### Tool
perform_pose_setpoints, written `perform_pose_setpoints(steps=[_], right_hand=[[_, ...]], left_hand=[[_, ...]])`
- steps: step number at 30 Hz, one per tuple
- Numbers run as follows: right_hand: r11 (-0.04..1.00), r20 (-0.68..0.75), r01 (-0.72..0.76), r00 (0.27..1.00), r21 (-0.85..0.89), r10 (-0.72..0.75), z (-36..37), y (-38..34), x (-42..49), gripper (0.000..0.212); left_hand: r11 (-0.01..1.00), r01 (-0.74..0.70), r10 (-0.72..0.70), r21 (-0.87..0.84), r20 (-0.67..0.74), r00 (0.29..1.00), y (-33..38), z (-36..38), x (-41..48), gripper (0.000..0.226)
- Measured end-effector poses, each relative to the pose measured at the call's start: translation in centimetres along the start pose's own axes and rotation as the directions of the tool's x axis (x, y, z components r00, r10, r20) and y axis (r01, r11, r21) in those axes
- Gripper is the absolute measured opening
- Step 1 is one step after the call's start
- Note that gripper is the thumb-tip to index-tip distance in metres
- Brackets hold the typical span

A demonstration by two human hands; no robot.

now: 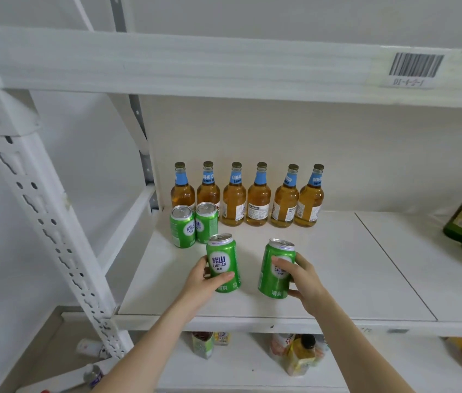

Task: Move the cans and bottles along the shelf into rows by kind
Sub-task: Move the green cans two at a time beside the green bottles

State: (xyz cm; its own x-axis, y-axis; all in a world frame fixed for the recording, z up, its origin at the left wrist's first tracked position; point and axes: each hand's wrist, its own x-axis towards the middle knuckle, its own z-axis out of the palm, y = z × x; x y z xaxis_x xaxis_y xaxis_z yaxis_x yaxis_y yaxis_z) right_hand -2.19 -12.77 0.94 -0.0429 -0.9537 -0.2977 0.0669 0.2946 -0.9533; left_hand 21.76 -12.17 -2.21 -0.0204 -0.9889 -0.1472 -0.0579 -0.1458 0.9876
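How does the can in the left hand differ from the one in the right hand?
The left can, held by the left hand, shows its white logo plainly; on the right can, the right hand covers part of the logo. The left can is near the two standing cans; the right can is farther from them. Both are green with silver tops, top up, one per hand.

Barcode label (pixel 415 65) on upper beam (pixel 195 66); packaged goods (pixel 202 346) on lower shelf (pixel 238 374).
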Motion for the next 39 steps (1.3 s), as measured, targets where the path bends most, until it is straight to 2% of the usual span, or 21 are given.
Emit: perform_pose_setpoints(steps=[6, 15, 30, 39], right_hand=[[1.0, -0.023, 0.025, 0.999, 0.007, -0.025, -1.2, -0.6, -1.9, 0.03], [0.999, -0.031, 0.047, 0.998, 0.026, -0.047, -5.9, -1.3, -3.5, 0.042], [0.997, -0.024, 0.072, 0.997, -0.003, -0.072, -21.9, -2.9, -6.4, 0.045], [0.997, -0.064, 0.08, 0.995, 0.004, -0.08, -31.1, -3.9, -4.2, 0.053]], left_hand=[[0.999, -0.02, 0.019, 0.041, 0.021, 1.0, 1.3, 0.8, -1.3, 0.045], [0.996, -0.049, 0.047, 0.075, 0.033, 0.998, 2.6, 5.3, -2.4, 0.055], [0.995, -0.052, 0.051, 0.089, 0.008, 0.999, 3.3, 21.7, -5.8, 0.06], [0.989, -0.048, 0.039, 0.141, 0.064, 0.997, 4.5, 31.0, -3.1, 0.059]])
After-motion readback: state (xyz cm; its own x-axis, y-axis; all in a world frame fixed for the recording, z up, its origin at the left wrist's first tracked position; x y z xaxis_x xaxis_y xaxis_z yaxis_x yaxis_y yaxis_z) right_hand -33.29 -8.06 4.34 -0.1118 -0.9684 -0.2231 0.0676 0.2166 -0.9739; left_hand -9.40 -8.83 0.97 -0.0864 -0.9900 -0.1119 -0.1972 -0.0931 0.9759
